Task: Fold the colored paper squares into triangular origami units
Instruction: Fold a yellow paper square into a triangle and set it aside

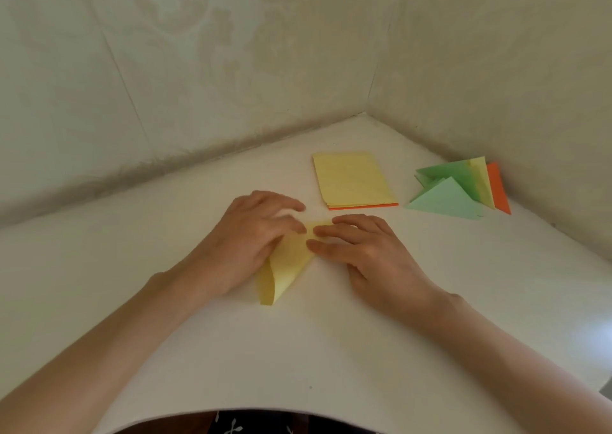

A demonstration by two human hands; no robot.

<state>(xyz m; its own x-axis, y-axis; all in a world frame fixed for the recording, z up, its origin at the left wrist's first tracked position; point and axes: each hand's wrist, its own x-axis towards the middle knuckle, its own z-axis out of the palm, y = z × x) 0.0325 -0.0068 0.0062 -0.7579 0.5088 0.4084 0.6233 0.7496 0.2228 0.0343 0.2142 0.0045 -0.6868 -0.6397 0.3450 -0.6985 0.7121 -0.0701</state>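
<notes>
Left hand (251, 238) and right hand (367, 251) press half-folded yellow paper (288, 268) onto worktop (331, 334). Fingers (328, 231) straight, gripping nothing.

Both forearms are extending from the lower corners toward the middle; the left hand (251, 238) and the right hand (367, 251) are lying palm-down, fingertips almost meeting.

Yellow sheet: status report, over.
Hands: left hand and right hand press the sheet. Sheet folded over, near fold uncreased. Beyond, stack and triangles apart; nothing blocking.
</notes>
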